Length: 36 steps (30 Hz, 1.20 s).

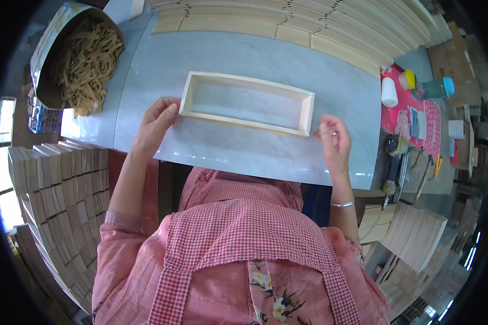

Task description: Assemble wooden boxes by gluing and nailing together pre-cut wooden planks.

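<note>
- 2 hands work at a long, open wooden frame [246, 103] lying flat on the pale grey tabletop [238, 59], near its front edge.
- The left hand [157, 122] has its fingertips on the frame's left end; the fingers are gently curled, not wrapped around the wood.
- The right hand [333, 138] sits just beside the frame's right corner, loosely half-open; whether it touches the wood is hard to tell, and it holds nothing.
- The person's pink checked apron [244, 227] hides the table's front edge and whatever lies beneath.
- Stacks of wooden slats [287, 21] along the far side are cut off by the picture's rim.
- 1 round metal tub [54, 49] of tan rubber bands [89, 62] stands at the table's left corner.
- More cut wooden pieces [59, 195] are piled at the left.
- On the right, a red surface [393, 116] carries a white roll [389, 92], a teal container [434, 88] and small clutter too blurred to identify.
</note>
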Tool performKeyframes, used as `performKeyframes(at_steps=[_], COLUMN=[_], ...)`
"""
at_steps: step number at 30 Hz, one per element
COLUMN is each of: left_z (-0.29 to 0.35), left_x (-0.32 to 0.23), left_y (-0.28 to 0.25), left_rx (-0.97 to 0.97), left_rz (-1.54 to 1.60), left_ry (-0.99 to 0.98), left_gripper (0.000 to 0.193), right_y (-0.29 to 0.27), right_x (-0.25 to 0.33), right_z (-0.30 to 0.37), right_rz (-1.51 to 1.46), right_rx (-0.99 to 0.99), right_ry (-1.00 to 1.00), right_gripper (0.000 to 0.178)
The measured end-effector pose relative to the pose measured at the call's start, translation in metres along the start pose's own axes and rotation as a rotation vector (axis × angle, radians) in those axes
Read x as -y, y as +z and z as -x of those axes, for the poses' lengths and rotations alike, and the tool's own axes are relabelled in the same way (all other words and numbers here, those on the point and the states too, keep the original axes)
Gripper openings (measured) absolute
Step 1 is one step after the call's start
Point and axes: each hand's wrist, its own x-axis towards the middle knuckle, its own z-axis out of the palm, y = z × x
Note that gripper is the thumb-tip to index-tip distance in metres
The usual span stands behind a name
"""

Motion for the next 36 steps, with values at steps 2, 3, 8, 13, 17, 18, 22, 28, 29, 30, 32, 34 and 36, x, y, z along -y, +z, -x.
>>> performKeyframes(at_steps=[2,3,8,13,17,18,22,28,29,30,32,34,36], left_z=[-0.002,-0.005,-0.023,0.003,0.033,0.031,0.014,-0.071,-0.092,-0.104,-0.124,-0.134,-0.136], left_x=[-0.002,-0.003,-0.005,-0.007,-0.008,-0.001,-0.021,-0.127,-0.123,-0.119,-0.108,-0.102,-0.105], left_y=[-0.001,-0.003,-0.031,0.005,0.070,0.081,0.095,0.109,0.104,0.099,0.091,0.090,0.095], left_rx=[0.071,0.110,0.254,0.034,-0.073,0.008,-0.002,0.363,0.390,0.358,0.409,0.486,0.492], left_rz=[-0.066,-0.097,-0.127,-0.719,-1.355,-1.380,-1.159,-0.933,-0.929,-0.923,-0.901,-0.883,-0.881], left_ry=[0.018,0.028,-0.031,0.413,0.953,0.959,0.947,0.193,0.107,0.100,0.012,-0.074,-0.093], left_gripper=[0.023,0.023,0.027,0.040,0.048,0.044,0.017,0.028,0.029,0.029,0.028,0.028,0.028], right_y=[0.002,0.005,0.012,0.018,0.002,-0.004,-0.071,-0.222,-0.224,-0.220,-0.214,-0.209,-0.210], right_x=[-0.001,0.002,0.010,0.009,0.009,0.008,-0.019,-0.080,-0.088,-0.087,-0.084,-0.083,-0.081], right_z=[0.006,0.008,0.001,0.009,-0.003,-0.008,-0.076,-0.152,-0.163,-0.170,-0.180,-0.180,-0.175], right_rz=[0.044,-0.027,-0.145,-0.029,0.116,0.165,0.567,1.255,1.224,1.126,1.031,0.908,0.820], right_rx=[0.050,0.105,0.166,0.118,0.066,0.074,-0.378,-0.710,-0.685,-0.637,-0.576,-0.625,-0.695], right_ry=[0.012,0.064,0.199,0.122,-0.028,-0.092,-0.515,0.003,0.148,0.223,0.290,0.251,0.219], right_gripper=[0.028,0.025,0.014,0.015,0.023,0.026,0.040,0.062,0.067,0.072,0.076,0.078,0.077])
